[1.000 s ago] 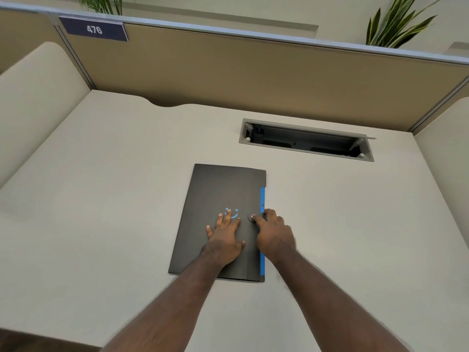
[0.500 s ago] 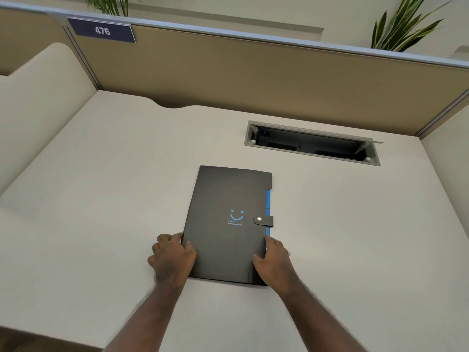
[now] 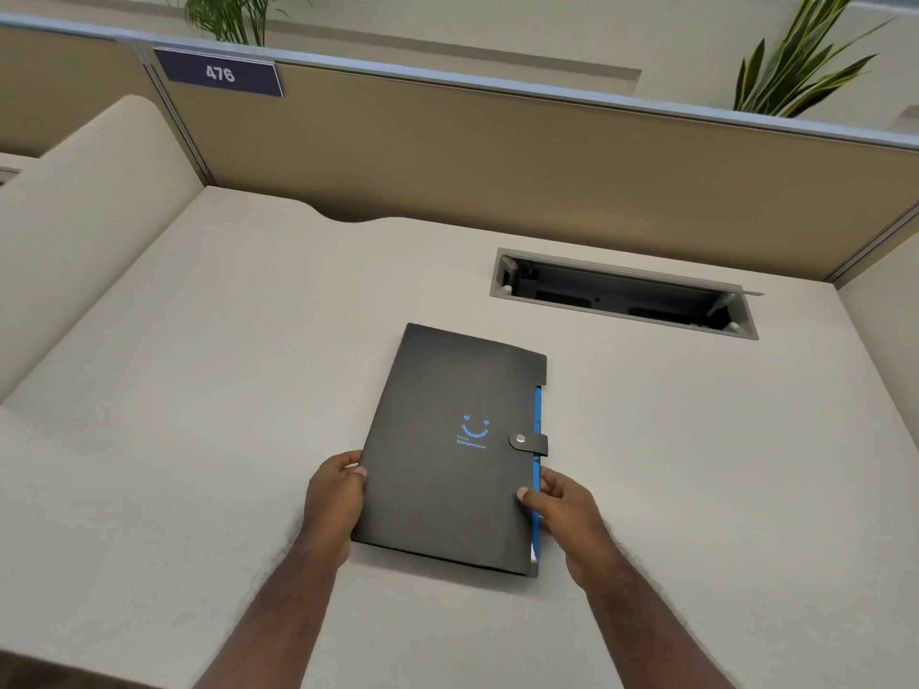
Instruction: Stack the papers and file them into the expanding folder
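A black expanding folder (image 3: 447,489) with a blue smile print lies closed on the beige desk (image 3: 199,440), its snap strap (image 3: 527,440) fastened over the right edge. Blue inner pockets show along that edge. My left hand (image 3: 335,504) grips the folder's left edge near the bottom. My right hand (image 3: 567,509) grips its right edge, thumb on the cover. The folder's near end looks slightly raised and turned. No loose papers are in view.
An open cable tray (image 3: 621,295) is recessed into the desk behind the folder at the right. Tan partition walls (image 3: 497,161) enclose the back and sides, with a sign reading 476 (image 3: 219,72) at upper left. Plants stand behind the partition.
My hands left the cover and snap, moved to the folder's two side edges and took hold. The folder has turned slightly, its top leaning left.
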Demonstrator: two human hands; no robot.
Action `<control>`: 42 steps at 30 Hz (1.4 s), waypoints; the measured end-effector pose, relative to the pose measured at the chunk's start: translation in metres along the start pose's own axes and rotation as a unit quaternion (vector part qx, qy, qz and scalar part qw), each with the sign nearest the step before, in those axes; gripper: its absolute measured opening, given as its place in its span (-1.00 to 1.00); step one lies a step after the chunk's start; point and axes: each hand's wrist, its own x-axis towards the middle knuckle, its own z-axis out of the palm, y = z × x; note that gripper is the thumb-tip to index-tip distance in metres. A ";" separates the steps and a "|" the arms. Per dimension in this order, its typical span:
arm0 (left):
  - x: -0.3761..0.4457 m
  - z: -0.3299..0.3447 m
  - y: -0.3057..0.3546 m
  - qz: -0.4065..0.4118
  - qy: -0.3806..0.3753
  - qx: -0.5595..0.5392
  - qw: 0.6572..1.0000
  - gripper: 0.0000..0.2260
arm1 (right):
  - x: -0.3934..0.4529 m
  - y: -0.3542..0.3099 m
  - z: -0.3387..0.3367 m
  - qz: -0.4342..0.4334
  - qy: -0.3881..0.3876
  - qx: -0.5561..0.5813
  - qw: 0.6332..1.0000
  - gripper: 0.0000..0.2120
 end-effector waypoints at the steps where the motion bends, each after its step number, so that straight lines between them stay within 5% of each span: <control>1: 0.003 -0.002 0.002 0.000 0.001 -0.007 1.000 -0.70 | -0.002 -0.004 0.002 -0.007 -0.010 0.017 1.000 -0.76; 9: 0.040 -0.018 0.036 0.035 0.035 -0.020 0.999 -0.73 | 0.013 -0.037 0.034 -0.067 0.010 0.028 0.997 -0.61; 27: 0.150 -0.043 0.095 0.043 0.096 0.044 0.993 -0.62 | 0.086 -0.105 0.124 -0.045 -0.003 0.001 0.999 -0.80; 42: 0.170 -0.048 0.092 0.066 0.081 0.242 0.965 -0.86 | 0.087 -0.103 0.128 -0.054 -0.077 -0.036 0.995 -0.37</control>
